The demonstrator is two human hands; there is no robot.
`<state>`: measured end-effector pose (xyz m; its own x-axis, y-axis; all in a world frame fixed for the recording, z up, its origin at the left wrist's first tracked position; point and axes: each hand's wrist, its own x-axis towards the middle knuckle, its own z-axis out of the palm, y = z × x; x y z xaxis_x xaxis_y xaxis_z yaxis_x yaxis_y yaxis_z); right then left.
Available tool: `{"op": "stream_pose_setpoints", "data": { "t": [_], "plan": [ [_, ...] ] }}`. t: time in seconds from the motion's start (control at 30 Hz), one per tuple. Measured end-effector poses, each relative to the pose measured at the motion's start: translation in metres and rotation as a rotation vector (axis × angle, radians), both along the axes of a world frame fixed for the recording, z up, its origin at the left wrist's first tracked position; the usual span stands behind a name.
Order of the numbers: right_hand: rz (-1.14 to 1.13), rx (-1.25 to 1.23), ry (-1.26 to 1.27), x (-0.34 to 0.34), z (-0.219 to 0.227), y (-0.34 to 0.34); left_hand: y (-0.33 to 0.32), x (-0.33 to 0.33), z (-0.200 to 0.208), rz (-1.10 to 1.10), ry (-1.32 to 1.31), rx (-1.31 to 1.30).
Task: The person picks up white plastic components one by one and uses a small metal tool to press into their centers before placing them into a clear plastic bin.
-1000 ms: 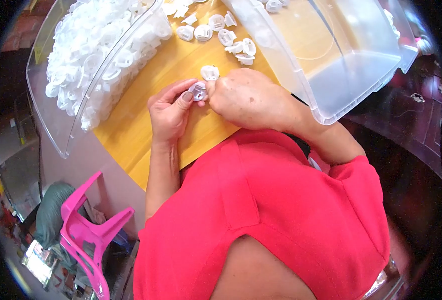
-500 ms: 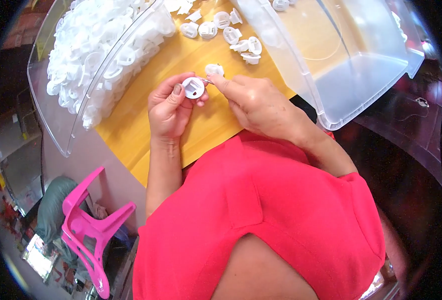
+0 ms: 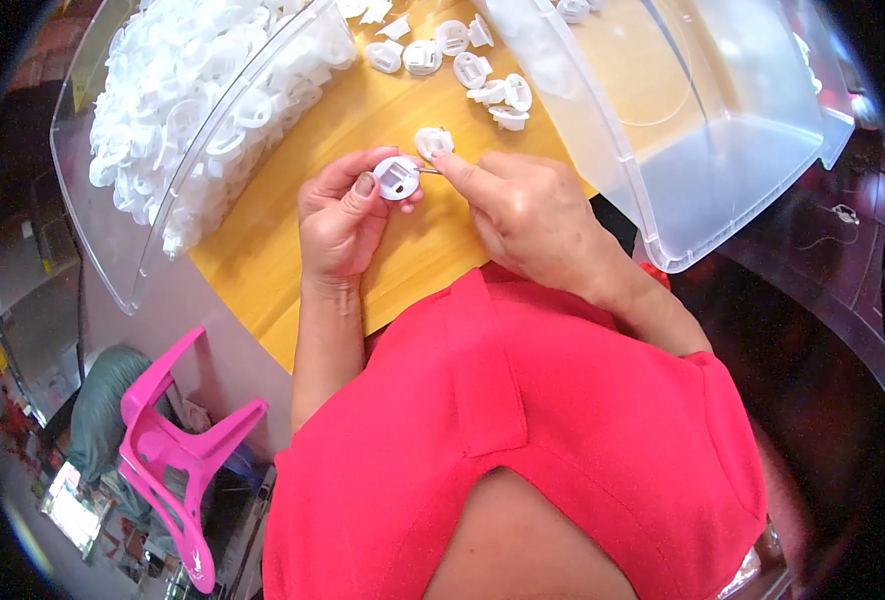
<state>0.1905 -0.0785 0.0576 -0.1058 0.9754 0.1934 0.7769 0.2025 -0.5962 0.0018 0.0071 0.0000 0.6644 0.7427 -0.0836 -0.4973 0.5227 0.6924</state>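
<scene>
Between the thumb and fingers of my left hand [image 3: 347, 212] is a round white plastic part [image 3: 395, 180], its face with a rectangular recess and a small dark hole turned up. My right hand [image 3: 532, 205] is closed around a thin metal tool [image 3: 428, 170]; only its narrow shaft shows, reaching to the part's right edge, and its handle is hidden in the palm. Just beyond my right index fingertip, a second white part [image 3: 433, 142] lies on the yellow table [image 3: 312, 270].
A clear bin [image 3: 142, 262] heaped with white parts [image 3: 192, 110] stands at the left. Several loose parts [image 3: 470, 70] lie farther back on the table. At the right, a translucent bin [image 3: 652, 190] lies tilted. A pink stool [image 3: 177, 450] stands at lower left.
My right hand has shifted slightly right and down, and more of the tool's shaft shows. The held white part has moved a little to the right with my left fingers.
</scene>
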Motion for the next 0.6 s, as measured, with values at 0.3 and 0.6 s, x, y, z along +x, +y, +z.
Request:
{"op": "stream_pose_setpoints", "data": {
  "t": [0.3,0.6],
  "plan": [
    [-0.007,-0.021,-0.348,-0.012,0.014,0.000,-0.002,0.001,0.001,0.015,0.028,0.017],
    [-0.005,-0.105,-0.466,-0.024,0.013,0.003,-0.006,0.004,0.001,0.081,0.123,0.056]
  ]
}}
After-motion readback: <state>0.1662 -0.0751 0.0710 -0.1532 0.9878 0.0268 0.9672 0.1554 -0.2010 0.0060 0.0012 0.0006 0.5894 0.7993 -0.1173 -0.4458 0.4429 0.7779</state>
